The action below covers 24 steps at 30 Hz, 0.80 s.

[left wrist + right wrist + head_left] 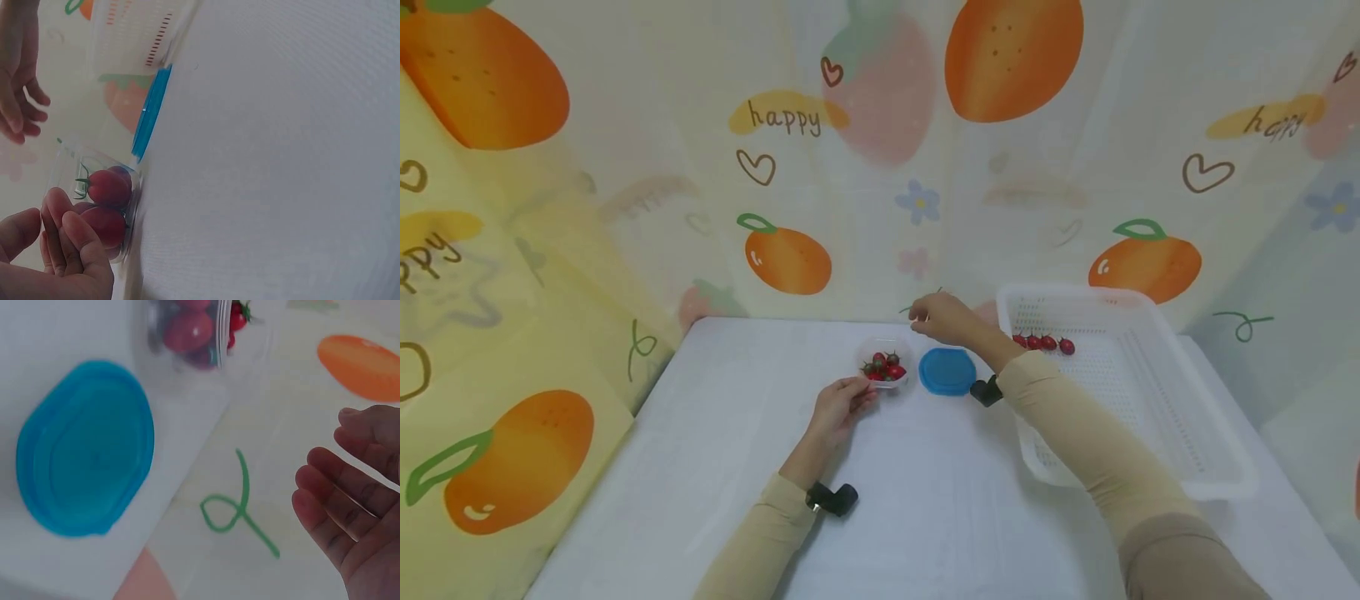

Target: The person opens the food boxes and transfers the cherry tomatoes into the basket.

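Right sleeve partly hides white basket; blue lid lies beside tomato container.

I see left hand at clear box, red tomatoes inside; past it blue lid, basket, right hand.

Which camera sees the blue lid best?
The right wrist view: the blue lid looks big there, with its top and whole outline showing. The head view shows it whole too, but much smaller. The left wrist view shows it nearly edge-on, like a thin blue strip.
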Each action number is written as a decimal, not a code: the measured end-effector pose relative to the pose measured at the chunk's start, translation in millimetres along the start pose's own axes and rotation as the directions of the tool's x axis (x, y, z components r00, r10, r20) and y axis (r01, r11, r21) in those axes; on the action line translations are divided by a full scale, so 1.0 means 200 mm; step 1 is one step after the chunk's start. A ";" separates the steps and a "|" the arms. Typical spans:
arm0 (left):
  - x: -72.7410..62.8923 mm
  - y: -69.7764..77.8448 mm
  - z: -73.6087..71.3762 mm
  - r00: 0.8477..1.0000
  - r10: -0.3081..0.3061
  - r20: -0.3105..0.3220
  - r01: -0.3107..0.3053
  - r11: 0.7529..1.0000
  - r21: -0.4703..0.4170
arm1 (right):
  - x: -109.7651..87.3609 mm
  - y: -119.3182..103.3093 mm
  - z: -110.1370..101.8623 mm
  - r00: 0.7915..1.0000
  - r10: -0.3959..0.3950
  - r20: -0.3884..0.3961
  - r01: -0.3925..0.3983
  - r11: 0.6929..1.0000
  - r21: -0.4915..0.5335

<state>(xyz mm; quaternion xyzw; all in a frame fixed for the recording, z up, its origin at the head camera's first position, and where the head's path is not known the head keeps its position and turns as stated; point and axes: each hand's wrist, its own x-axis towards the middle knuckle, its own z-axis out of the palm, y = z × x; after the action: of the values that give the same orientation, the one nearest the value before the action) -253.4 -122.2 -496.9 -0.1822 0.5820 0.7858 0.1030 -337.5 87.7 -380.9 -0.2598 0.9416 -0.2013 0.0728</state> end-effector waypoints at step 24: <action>0.01 -0.03 0.00 0.999 0.043 0.025 -0.042 0.999 -0.025 | 0.16 -0.15 0.45 0.992 0.045 0.121 -0.037 0.997 -0.070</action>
<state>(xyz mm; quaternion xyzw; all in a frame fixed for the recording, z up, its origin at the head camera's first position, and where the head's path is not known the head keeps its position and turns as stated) -252.6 -120.4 -502.6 -0.1611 0.5747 0.7972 0.0913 -328.5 16.1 -451.5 -0.2545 0.9468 -0.1517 0.1256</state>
